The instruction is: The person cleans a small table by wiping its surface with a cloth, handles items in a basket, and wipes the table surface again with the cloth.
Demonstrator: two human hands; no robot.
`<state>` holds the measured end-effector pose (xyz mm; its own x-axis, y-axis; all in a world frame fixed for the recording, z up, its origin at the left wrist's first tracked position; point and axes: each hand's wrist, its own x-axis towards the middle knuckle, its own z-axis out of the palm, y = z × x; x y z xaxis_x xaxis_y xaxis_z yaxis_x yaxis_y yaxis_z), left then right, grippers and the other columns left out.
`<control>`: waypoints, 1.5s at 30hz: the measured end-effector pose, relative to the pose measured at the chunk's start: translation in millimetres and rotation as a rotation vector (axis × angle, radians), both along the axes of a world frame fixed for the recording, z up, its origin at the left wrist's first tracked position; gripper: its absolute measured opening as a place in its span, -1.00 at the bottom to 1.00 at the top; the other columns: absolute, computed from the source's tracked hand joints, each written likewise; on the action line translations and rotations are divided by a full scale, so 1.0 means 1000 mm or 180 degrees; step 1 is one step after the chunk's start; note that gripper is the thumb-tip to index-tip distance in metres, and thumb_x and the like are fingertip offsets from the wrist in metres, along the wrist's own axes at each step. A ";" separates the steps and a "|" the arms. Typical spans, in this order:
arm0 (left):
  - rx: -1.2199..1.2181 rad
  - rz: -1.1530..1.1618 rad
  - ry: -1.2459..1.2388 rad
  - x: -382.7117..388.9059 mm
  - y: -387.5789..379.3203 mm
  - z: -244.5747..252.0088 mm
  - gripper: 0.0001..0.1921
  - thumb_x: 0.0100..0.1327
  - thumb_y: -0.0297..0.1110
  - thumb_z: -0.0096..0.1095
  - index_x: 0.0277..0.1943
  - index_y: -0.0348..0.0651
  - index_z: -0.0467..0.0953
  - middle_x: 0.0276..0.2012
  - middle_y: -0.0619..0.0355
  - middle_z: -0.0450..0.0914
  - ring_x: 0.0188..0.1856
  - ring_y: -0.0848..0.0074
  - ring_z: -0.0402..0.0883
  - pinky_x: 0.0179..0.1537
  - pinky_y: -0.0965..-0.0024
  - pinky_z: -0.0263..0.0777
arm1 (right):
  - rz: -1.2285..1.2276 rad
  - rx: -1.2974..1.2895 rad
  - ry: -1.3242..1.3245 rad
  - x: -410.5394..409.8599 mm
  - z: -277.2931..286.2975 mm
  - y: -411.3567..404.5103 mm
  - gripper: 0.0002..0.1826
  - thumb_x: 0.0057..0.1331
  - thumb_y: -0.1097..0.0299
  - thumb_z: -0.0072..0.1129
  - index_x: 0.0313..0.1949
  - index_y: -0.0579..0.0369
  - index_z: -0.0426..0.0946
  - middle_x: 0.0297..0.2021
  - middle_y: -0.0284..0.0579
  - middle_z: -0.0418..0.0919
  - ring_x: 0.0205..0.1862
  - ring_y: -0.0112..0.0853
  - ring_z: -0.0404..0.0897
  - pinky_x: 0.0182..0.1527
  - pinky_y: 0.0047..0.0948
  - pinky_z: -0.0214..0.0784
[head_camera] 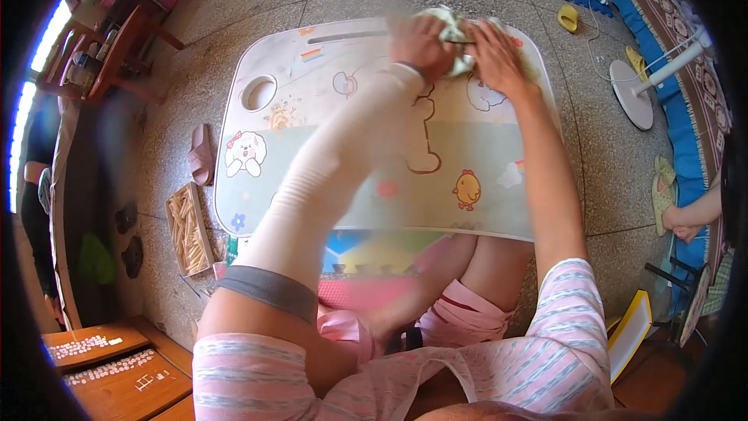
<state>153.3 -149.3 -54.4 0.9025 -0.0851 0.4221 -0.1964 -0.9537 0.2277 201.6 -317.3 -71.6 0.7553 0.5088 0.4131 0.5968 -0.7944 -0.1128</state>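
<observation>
My left hand (425,47), at the end of a white arm sleeve (315,181), grips the left side of a crumpled pale green cloth (451,26). On the cloth's right side, my right hand (495,57) holds it with the fingers stretched forward. Both hands are over the far right part of a small lap table (362,187) with a white rim and printed cartoon animals. The left hand's outline is partly blurred. Set into the tabletop are a round cup hole (259,93) and a long slot (345,37).
Left of the table lie a pink slipper (200,155) and a box of thin wooden sticks (190,228). A white fan base (631,95) stands at right, near yellow slippers (568,18). Another person's foot (681,219) shows at the right edge. A coloured foam mat (374,254) lies beneath.
</observation>
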 end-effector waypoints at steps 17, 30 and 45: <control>0.0193 -0.1283 -0.0280 -0.076 -0.011 -0.008 -0.55 0.15 -0.14 -0.06 0.08 -0.12 0.38 0.14 0.10 0.36 0.22 0.32 0.26 0.24 0.09 0.04 | -0.0301 -0.0209 0.0108 -0.115 0.012 -0.024 -0.40 0.25 0.16 -0.15 0.19 0.27 0.11 0.26 0.13 0.06 0.32 -0.10 0.01 0.33 -0.15 -0.22; 0.0547 -0.0599 0.0439 -0.150 0.173 0.000 -0.42 0.12 -0.21 -0.01 0.19 -0.30 0.22 0.24 -0.09 0.18 0.30 0.13 0.09 0.29 0.12 -0.11 | 0.1569 -0.0200 -0.0165 -0.168 0.033 0.134 -0.77 0.06 0.24 -0.02 -0.48 0.06 0.59 -0.12 -0.03 0.47 0.06 -0.18 0.32 0.12 -0.07 0.04; 0.0317 -0.0350 0.0690 -0.135 0.112 0.008 -0.38 0.09 -0.31 -0.08 0.27 -0.13 0.13 0.28 -0.01 0.13 0.33 0.20 0.04 0.31 0.08 -0.19 | 0.0470 0.0150 0.0926 -0.130 0.021 0.093 -0.32 0.20 -0.06 -0.22 0.26 -0.02 0.13 0.31 0.16 -0.10 0.37 -0.01 -0.24 0.33 0.02 -0.54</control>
<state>18.1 -36.9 -46.2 0.9540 -0.2191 0.2046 -0.2570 -0.9492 0.1817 71.4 -224.3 -50.4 0.7645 0.6072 0.2164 0.6426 -0.6915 -0.3300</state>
